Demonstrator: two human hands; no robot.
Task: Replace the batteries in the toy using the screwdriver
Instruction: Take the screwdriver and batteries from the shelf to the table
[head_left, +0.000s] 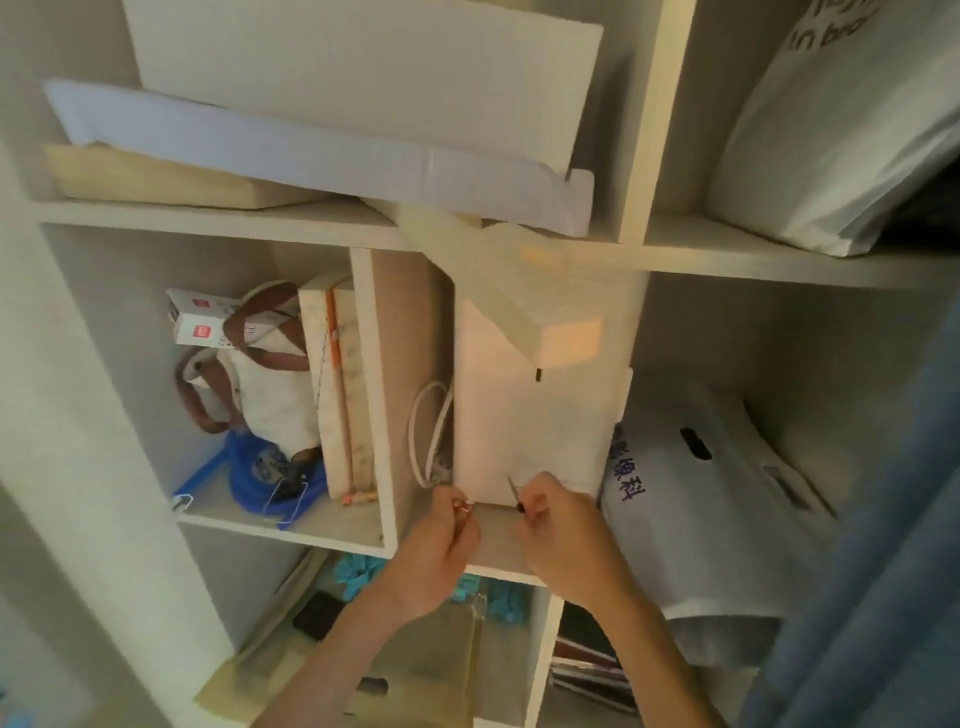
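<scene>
My right hand (563, 535) grips a small screwdriver (514, 488); its thin metal shaft points up and left, and a bit of dark handle shows at my fingers. My left hand (441, 545) pinches a small copper-pink object (461, 512), too small to identify. Both hands hover at the front edge of a middle shelf (493, 540), just below a tall white box (530, 431). I cannot pick out the toy.
White shelving surrounds my hands. The left compartment holds a white and brown bag (260, 384), a blue item (260, 478) and upright boards (337, 395). A white cable (428, 431) loops beside the box. A white printed bag (696, 509) lies to the right, a blue curtain (893, 571) beyond it.
</scene>
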